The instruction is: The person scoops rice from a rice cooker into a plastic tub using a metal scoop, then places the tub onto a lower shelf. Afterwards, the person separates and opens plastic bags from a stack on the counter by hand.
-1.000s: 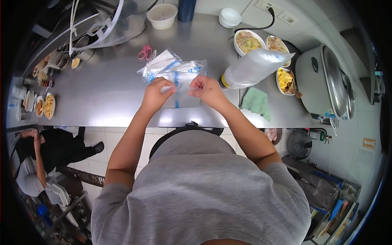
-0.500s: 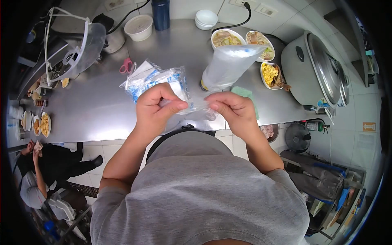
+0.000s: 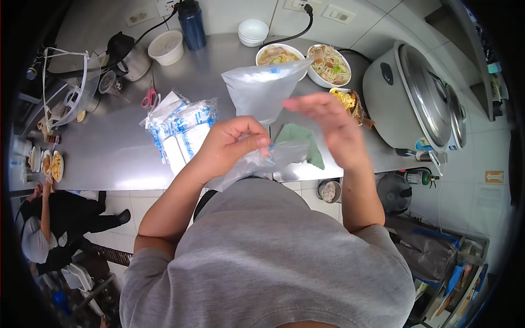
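Note:
My left hand (image 3: 235,146) pinches a clear plastic bag (image 3: 289,154) between thumb and fingers, low over the counter's front edge. To its right, my right hand (image 3: 334,128) is raised with fingers stretched out and blurred by motion; nothing shows in it. A wide-mouthed translucent bag (image 3: 256,93) stands upright just beyond my hands. Under the held bag's right end lies a green cloth (image 3: 302,141). Left of my left hand are clear plastic packets (image 3: 183,131) with blue print and white contents.
Behind the standing bag are two noodle bowls (image 3: 330,66) (image 3: 279,54) and a dish of egg and meat (image 3: 345,99). A large cooker (image 3: 383,98) stands right. Pink scissors (image 3: 149,98), a lidded tub (image 3: 165,47) and a blue bottle (image 3: 192,27) sit left. Another person (image 3: 65,213) is at far left.
My right hand has let go of the clear bag and moved up and right, its fingers now straightened. My left hand still pinches the bag. The view has shifted slightly.

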A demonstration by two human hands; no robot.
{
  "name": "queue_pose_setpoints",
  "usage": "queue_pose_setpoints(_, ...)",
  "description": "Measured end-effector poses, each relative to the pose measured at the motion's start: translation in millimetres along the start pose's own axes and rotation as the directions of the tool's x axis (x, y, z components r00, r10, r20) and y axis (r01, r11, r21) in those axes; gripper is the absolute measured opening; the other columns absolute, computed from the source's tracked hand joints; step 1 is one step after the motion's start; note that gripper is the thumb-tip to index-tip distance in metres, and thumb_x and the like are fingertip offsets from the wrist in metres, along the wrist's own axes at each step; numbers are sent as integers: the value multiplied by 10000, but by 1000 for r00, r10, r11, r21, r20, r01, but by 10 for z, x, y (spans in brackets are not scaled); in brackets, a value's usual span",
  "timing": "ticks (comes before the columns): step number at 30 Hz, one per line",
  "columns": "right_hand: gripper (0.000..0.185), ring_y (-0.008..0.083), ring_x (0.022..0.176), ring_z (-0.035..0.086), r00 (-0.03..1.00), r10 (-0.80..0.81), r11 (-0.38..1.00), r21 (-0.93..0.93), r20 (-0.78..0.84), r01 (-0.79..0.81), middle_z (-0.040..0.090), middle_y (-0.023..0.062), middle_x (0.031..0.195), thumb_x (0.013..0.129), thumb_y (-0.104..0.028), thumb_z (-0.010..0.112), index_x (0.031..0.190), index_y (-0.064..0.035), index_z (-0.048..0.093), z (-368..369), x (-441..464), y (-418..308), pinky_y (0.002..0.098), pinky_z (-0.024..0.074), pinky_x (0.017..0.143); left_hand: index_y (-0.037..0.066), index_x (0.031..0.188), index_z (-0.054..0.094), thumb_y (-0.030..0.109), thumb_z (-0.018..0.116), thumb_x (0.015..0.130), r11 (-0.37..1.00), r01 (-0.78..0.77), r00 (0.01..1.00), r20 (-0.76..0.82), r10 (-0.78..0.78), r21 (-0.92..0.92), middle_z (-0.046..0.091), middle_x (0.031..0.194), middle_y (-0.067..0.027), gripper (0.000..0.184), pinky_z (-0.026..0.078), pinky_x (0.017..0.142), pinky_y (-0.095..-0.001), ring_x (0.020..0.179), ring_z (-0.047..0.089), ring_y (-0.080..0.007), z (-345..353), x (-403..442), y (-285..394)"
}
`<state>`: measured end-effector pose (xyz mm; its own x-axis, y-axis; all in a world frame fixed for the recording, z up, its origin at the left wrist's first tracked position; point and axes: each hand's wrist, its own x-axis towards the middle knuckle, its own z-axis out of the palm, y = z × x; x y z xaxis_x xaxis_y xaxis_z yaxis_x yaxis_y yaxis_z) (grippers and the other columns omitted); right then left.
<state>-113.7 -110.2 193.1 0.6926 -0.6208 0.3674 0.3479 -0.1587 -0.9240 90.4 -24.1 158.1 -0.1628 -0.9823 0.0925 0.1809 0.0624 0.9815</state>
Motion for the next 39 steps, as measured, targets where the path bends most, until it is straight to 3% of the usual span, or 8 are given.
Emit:
queue_pose_setpoints(3, 108, 201, 963, 604, 977, 140, 923, -377, 162, -70, 647, 111, 932, 829, -119, 645, 876, -35, 597, -20, -5, -22, 388, 398, 972, 21, 821, 578, 116, 615, 866, 998, -51, 998, -40, 49, -38, 604, 822, -36, 111, 436, 703, -244, 726, 546, -96, 57, 84, 22)
queue_pose_setpoints(7, 220, 191, 841, 611, 977, 213, 968, 136, 1, -211, 643, 112, 846, 770, -204, 694, 749, -14, 585, -197, -9, 40, 408, 412, 940, 50, 771, 549, 175, 608, 876, 980, 113, 992, 34, -120, 161, 603, 837, -38, 173, 434, 722, -257, 765, 539, -116, 14, 120, 32)
queue_pose_setpoints(14, 106, 150, 651, 603, 912, 259, 781, 486, 318, -391, 626, 77, 746, 808, -92, 644, 831, 2, 601, -487, 102, 73, 306, 516, 703, 51, 790, 560, 225, 566, 908, 856, 100, 986, 167, -16, -507, 552, 708, -3, 211, 444, 677, -262, 645, 531, -112, -279, 160, 102)
queue_pose_setpoints(24, 207, 194, 630, 616, 607, 690, 722, 434, -395, -539, 643, 116, 811, 877, -125, 507, 938, 46, 607, -545, 471, 1491, 314, 520, 532, 10, 950, 592, 16, 545, 789, 599, 167, 778, -269, -568, -783, 633, 883, -78, 168, 516, 708, -318, 764, 623, -178, -538, 510, -896)
queue_pose_setpoints(30, 236, 186, 637, 621, 864, 9, 723, -594, -504, -354, 642, 98, 750, 832, -148, 542, 959, 33, 627, -466, 230, 2074, 301, 482, 559, -29, 907, 587, 108, 525, 850, 749, 428, 804, -591, -61, 505, 659, 810, -143, 161, 487, 677, -375, 761, 644, -269, -611, 546, -1496)
queue_pose_setpoints(32, 237, 167, 631, 612, 904, -36, 515, -783, -426, -349, 640, 96, 743, 815, -152, 558, 961, 23, 627, -487, 248, 2068, 290, 472, 552, -31, 908, 580, 163, 545, 858, 704, 443, 804, -593, -38, 555, 655, 797, -159, 204, 484, 671, -369, 760, 645, -283, -633, 607, -1510)
queue_pose_setpoints(35, 252, 142, 634, 587, 608, 508, 708, -105, -610, -698, 644, 83, 793, 841, -189, 574, 978, 18, 611, -354, 217, 1840, 267, 466, 567, -13, 901, 577, 238, 564, 877, 749, 381, 786, -616, 45, 541, 645, 755, -125, 252, 468, 626, -343, 680, 620, -242, -649, 533, -1502)
queue_pose_setpoints(39, 328, 109, 750, 561, 649, 167, 929, -101, -742, -355, 610, 66, 917, 853, -267, 645, 1063, -32, 555, -333, -126, 1366, 223, 456, 658, 42, 955, 555, 281, 556, 896, 963, 239, 747, -657, -101, 124, 510, 687, 10, 247, 389, 565, -267, 613, 484, -122, -550, 157, -1161)
